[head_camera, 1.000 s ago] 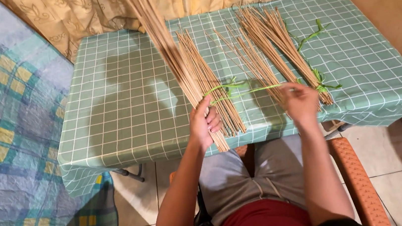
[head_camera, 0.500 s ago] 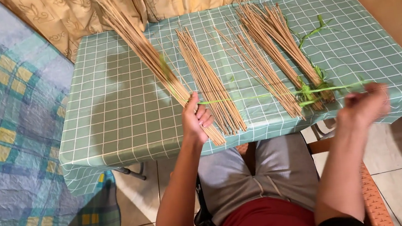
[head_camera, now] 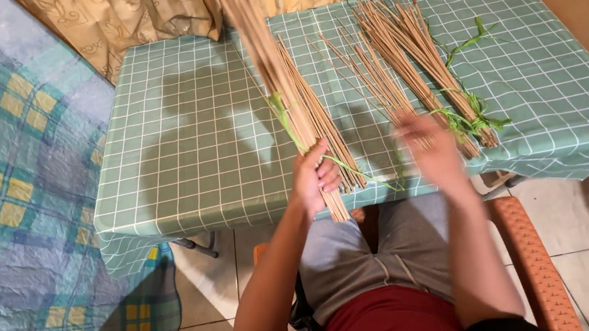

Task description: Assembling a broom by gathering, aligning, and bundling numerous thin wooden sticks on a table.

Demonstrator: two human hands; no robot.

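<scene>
- The left hand (head_camera: 314, 178) is clenched around a thick bundle of long tan sticks (head_camera: 278, 79), gripped near its lower end at the near edge of the table.
- This bundle is held tilted, its upper end raised towards the curtain and its cut ends shown just below the fist.
- A thin green leaf strip (head_camera: 282, 116) is seen lying against the bundle, trailing down past the fingers towards the table edge.
- The right hand (head_camera: 427, 146) is blurred above the near edge of the table; whether anything is gripped by it cannot be told.
- A second flat bunch of tan sticks (head_camera: 319, 123) is laid on the table just beside the held bundle.
- Further loose tan sticks (head_camera: 372, 70) are spread on the table beyond the right hand.
- A tied bundle of tan sticks (head_camera: 421, 50) is laid further right, bound near its lower end with green leaf strips (head_camera: 476, 121).
- The table (head_camera: 190, 140) is covered with a green checked cloth.
- A beige patterned curtain (head_camera: 118, 16) is hung behind the table.
- A blue and yellow plaid sheet (head_camera: 12, 188) is seen at the left.
</scene>
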